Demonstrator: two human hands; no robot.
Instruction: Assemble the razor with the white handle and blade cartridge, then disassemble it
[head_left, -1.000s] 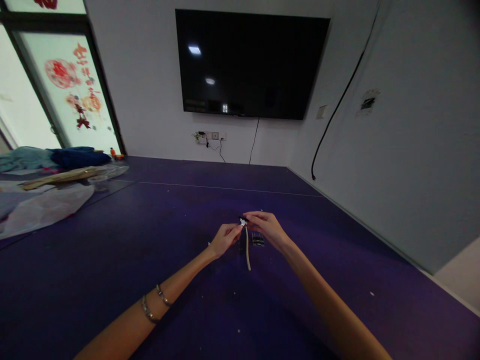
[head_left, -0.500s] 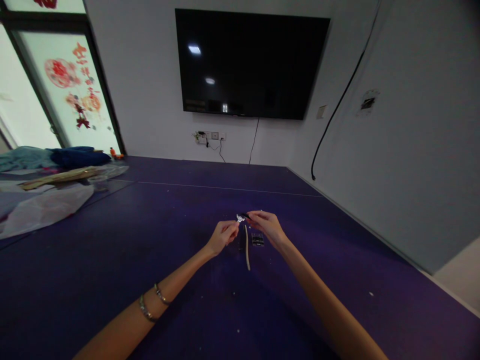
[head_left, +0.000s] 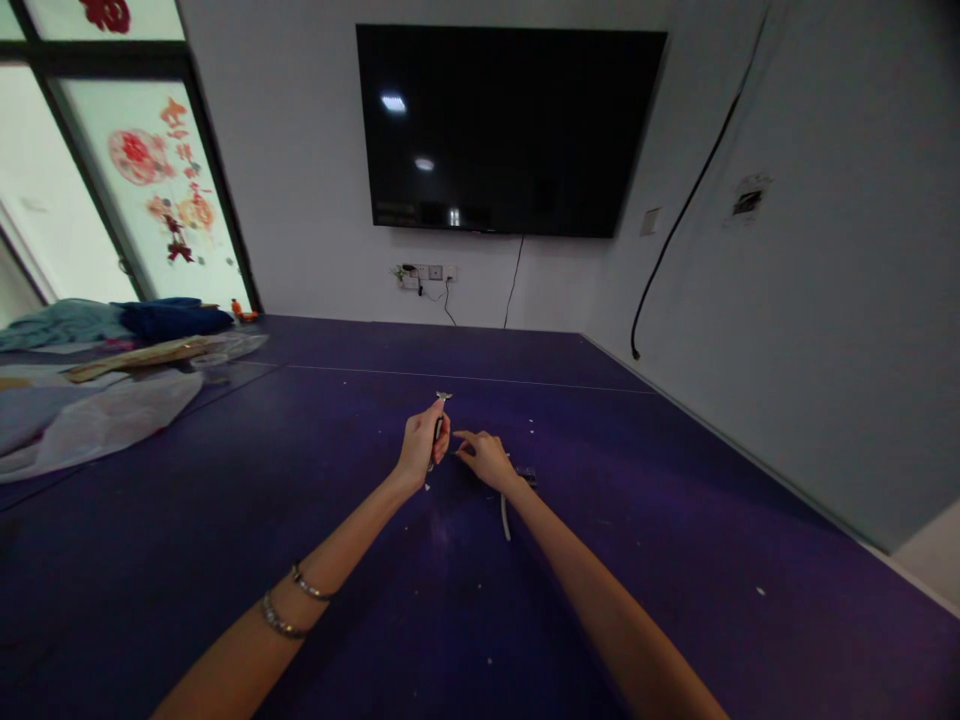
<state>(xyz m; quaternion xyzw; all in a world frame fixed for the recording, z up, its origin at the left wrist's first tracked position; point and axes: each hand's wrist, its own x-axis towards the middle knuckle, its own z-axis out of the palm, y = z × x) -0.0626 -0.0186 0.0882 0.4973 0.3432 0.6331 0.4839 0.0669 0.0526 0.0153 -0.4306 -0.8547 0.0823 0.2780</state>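
My left hand is wrapped around the dark handle of a small T-shaped tool, like a razor, its metal head pointing up above my thumb. To the right, my right hand hovers close by with thumb and index finger apart; I see nothing between them. Under my right wrist lies a pale curved strip, its upper part hidden. A small dark case on the purple surface is partly covered by the same wrist.
Small white scraps dot the surface. At the left lie plastic sheeting, a long tan piece and folded blue cloth. A television hangs on the far wall; a black cable dangles at the right.
Both hands have moved left and apart. The tool now stands upright in my left hand; my right hand has let go of the dark piece it held against the metal head.
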